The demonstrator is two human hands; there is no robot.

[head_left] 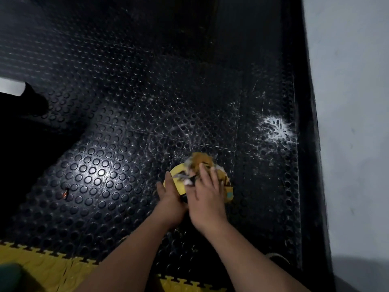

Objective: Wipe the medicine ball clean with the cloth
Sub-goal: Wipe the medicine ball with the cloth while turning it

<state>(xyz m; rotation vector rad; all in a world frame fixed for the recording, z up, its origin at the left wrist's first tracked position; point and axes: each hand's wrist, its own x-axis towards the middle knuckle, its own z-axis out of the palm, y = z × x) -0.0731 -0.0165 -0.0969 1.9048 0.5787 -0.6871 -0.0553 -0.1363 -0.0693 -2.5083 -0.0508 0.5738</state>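
1. The medicine ball [179, 182], yellow with dark markings, sits on the studded black floor mat [105, 144], near and centre-right in the scene.
2. The left hand [168, 197] lies against the ball's left side with fingers straight, steadying it and gripping nothing.
3. The right hand [207, 192] presses the orange cloth [202, 161] onto the top of the ball with fingers spread flat; motion blur leaves it unclear whether the thumb pinches the cloth.
4. Judged by its kind, the ball is heavy, firm and inclined to roll, so bracing it from the side suits it. The cloth is soft and light and will bunch under the palm.
5. White scuffs and a white splat [275, 127] mark the mat to the far right.
6. A grey wall [347, 102] stands close on the right, and yellow interlocking tiles [52, 268] lie at the near left. Nothing blocks the hands.
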